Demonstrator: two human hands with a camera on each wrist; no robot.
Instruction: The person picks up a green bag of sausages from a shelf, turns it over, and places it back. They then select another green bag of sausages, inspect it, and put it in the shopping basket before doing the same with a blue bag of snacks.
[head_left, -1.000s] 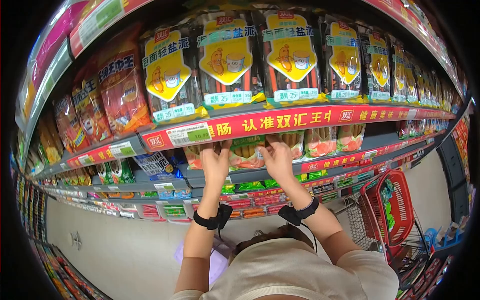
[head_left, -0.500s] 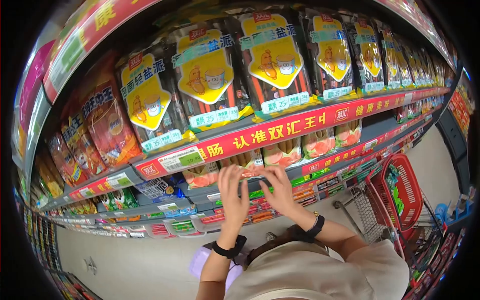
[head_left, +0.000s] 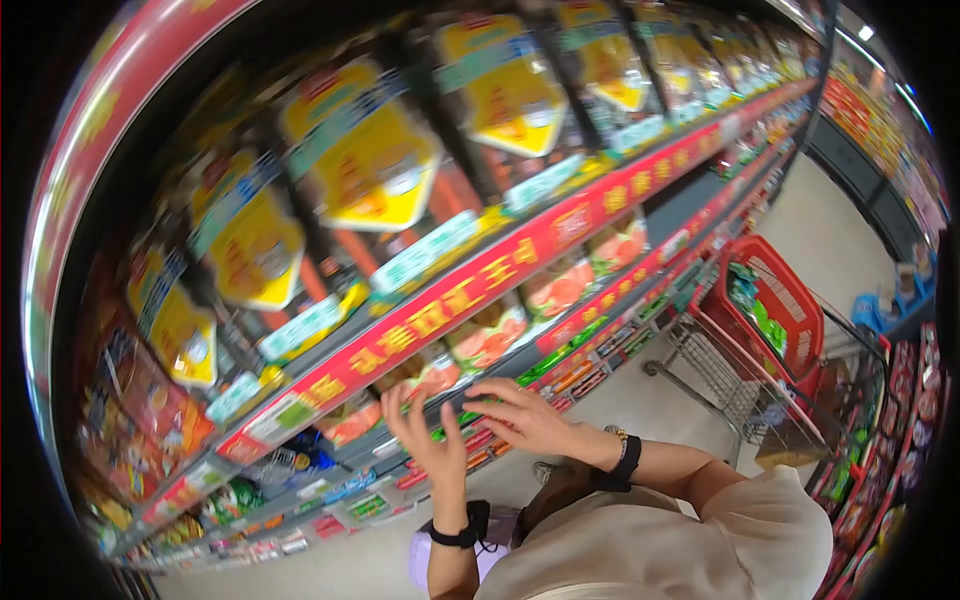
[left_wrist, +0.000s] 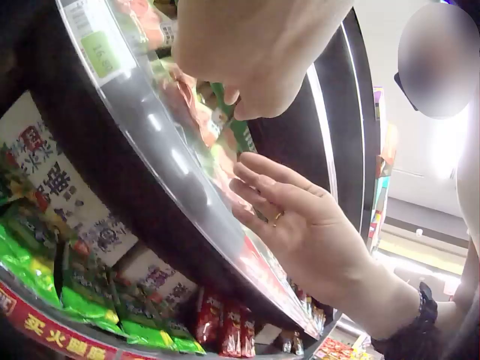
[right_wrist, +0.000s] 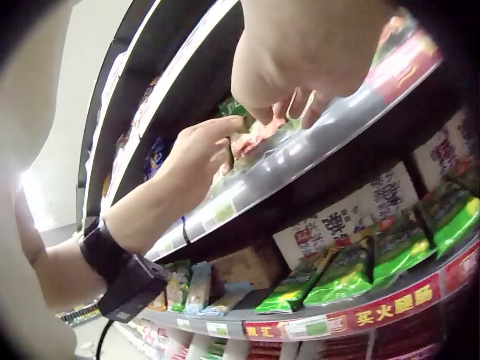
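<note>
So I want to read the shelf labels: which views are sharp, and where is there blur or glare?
Head view: fisheye-curved and motion-blurred, so the red shelf strip lettering smears. Left wrist view: left hand out of focus up close, right hand sharper, a bright sheen along the shelf edge. Right wrist view: green packets fairly clear, a washed-out white patch at left.

Shelf [head_left: 600,260] with red price rail; sausage packs [head_left: 490,335] lie on it. Upper shelf [head_left: 560,185] carries yellow-labelled packs [head_left: 370,150], standing upright.
</note>
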